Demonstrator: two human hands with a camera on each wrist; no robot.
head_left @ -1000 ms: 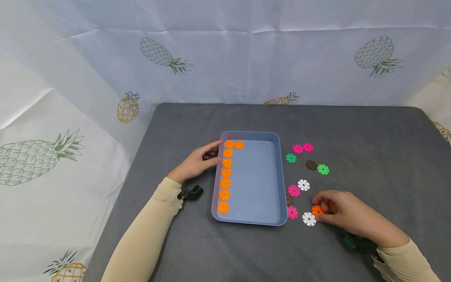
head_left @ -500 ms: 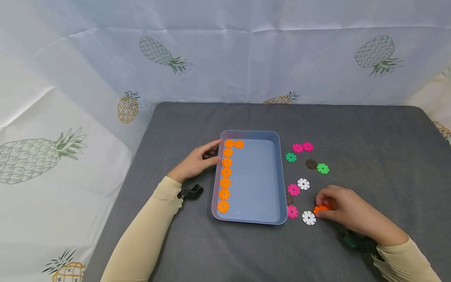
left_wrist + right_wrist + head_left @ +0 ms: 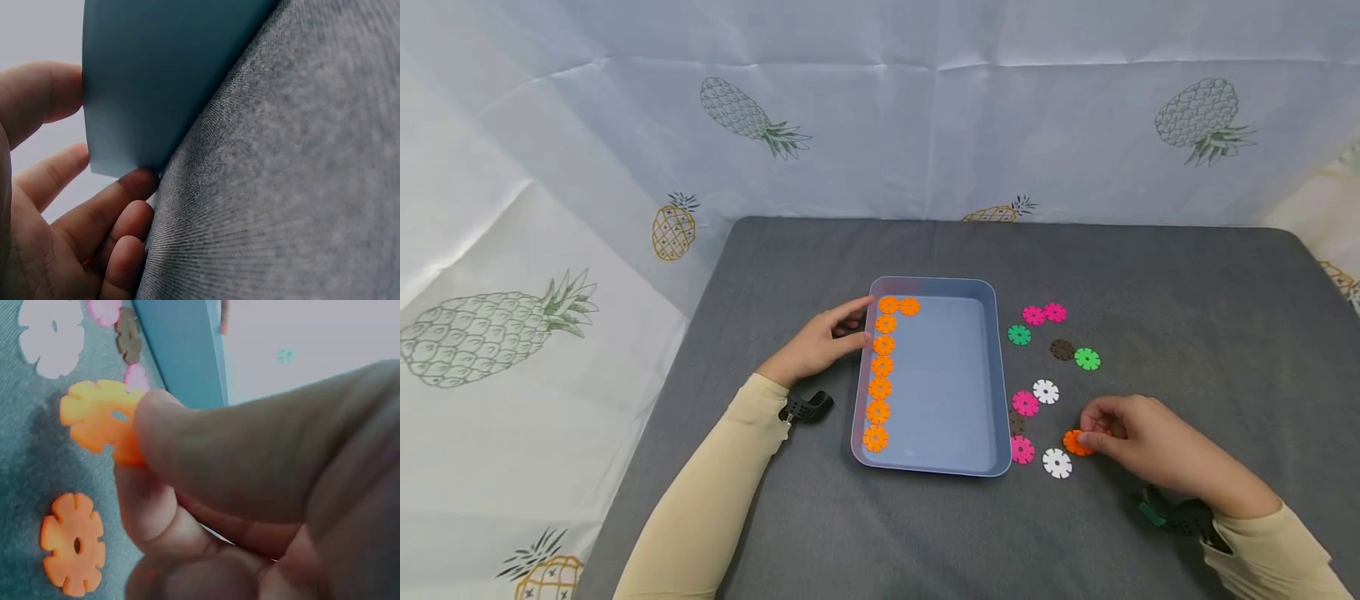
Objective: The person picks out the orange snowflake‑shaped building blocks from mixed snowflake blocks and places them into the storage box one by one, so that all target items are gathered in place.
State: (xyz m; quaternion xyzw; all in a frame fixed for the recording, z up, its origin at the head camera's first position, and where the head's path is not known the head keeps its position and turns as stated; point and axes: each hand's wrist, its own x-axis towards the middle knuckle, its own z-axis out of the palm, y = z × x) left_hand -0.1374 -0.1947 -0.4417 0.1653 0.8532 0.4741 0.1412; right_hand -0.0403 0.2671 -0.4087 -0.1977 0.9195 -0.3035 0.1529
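Observation:
My right hand (image 3: 1150,442) pinches an orange notched plastic disc (image 3: 100,415) between thumb and fingertips, just above the cloth at the right. A second orange disc (image 3: 74,544) lies below it in the right wrist view, mostly hidden by the hand in the head view. My left hand (image 3: 816,346) touches the left wall of a blue tray (image 3: 1000,392), thumb and index finger spread along the rim and the other fingers low against the outside. Inside the tray, several orange discs (image 3: 882,366) run down the left side, with one orange disc (image 3: 909,307) beside the top one.
Between tray and right hand lie loose discs: pink discs (image 3: 1025,403), white discs (image 3: 1057,463), brown discs (image 3: 1062,350), a teal disc (image 3: 1018,335) and a bright green disc (image 3: 1087,359). Grey cloth (image 3: 1187,300) covers the table, and a pineapple-print curtain (image 3: 880,142) hangs behind.
The right hand has drawn slightly right, away from the nearer white disc, and the orange disc now sticks out further past its fingertips. My left hand stays on the tray.

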